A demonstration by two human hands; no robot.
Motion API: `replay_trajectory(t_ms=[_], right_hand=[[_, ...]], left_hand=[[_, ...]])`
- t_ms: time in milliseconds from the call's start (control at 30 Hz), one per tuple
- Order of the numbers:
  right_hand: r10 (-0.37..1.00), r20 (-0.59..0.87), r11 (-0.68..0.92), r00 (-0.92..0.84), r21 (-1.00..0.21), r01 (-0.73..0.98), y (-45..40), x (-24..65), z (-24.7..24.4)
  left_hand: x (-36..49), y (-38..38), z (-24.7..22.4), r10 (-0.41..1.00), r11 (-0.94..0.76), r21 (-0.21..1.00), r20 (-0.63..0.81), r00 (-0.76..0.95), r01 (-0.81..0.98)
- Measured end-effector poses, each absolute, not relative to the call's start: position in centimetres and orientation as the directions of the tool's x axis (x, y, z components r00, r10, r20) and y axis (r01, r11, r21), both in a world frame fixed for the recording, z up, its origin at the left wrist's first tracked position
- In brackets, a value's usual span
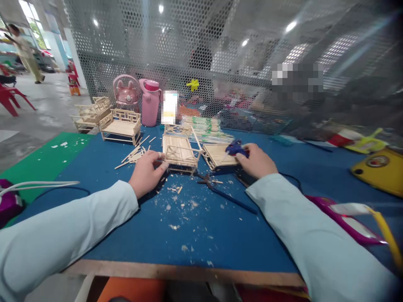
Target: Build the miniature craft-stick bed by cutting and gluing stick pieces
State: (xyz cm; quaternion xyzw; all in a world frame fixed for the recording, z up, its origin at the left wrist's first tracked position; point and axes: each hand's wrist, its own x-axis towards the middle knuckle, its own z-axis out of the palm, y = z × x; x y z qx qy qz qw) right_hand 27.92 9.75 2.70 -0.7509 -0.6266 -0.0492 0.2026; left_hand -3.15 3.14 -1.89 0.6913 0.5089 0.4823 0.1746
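Note:
My left hand (147,173) is closed at the left side of a small bench made of thin wooden sticks (179,152), thumb and fingers on its edge. Right of the bench lies a flat stick panel (218,156). Over that panel's right end, my right hand (257,160) is closed on a dark blue tool (236,148), blurred, with a pale tip pointing left. Blue-handled pliers (229,199) lie below, jaws toward the bench. Loose sticks (134,156) are scattered left of the bench.
Finished stick benches (121,125) stand at the back left, beside a pink bottle (150,104) and a lit screen (170,107). Wrapped stick bundles (204,127) lie behind. A yellow pouch (380,170) and purple object (352,222) are right. A person (25,52) is far left.

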Motion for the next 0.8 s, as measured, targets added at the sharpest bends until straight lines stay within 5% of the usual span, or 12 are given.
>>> replay_trajectory(t_ms=[100, 200, 267, 333, 400, 567, 800], right_hand=[[0.906, 0.407, -0.072, 0.118, -0.125, 0.989, 9.9, 28.0, 3.1], [0.653, 0.756, 0.058, 0.045, -0.110, 0.992, 7.2, 26.2, 4.4], [0.511, 0.847, 0.329, -0.145, -0.037, 0.944, 4.6, 23.9, 4.9], [0.487, 0.709, 0.707, -0.510, 0.023, 0.707, 2.3, 21.4, 4.7], [0.482, 0.454, 0.857, -0.749, -0.067, 0.511, 0.8, 19.2, 3.7], [0.646, 0.201, 0.762, -0.736, -0.109, 0.638, 0.9, 16.7, 0.7], [0.714, 0.105, 0.695, -0.692, -0.229, 0.682, 1.3, 16.4, 0.7]], left_hand=[[-3.3, 3.3, -2.0, 0.874, -0.430, 0.729, 0.484, 0.044, 0.533], [-3.4, 3.3, -2.0, 0.877, -0.434, 0.742, 0.478, 0.050, 0.512], [-3.4, 3.3, -1.9, 0.882, -0.427, 0.750, 0.469, 0.048, 0.506], [-3.4, 3.3, -1.8, 0.885, -0.420, 0.749, 0.463, 0.049, 0.512], [-3.4, 3.2, -1.7, 0.883, -0.422, 0.740, 0.467, 0.051, 0.524], [-3.5, 3.1, -1.8, 0.868, -0.445, 0.714, 0.492, 0.065, 0.541], [-3.7, 3.3, -2.3, 0.855, -0.465, 0.709, 0.515, 0.061, 0.530]])
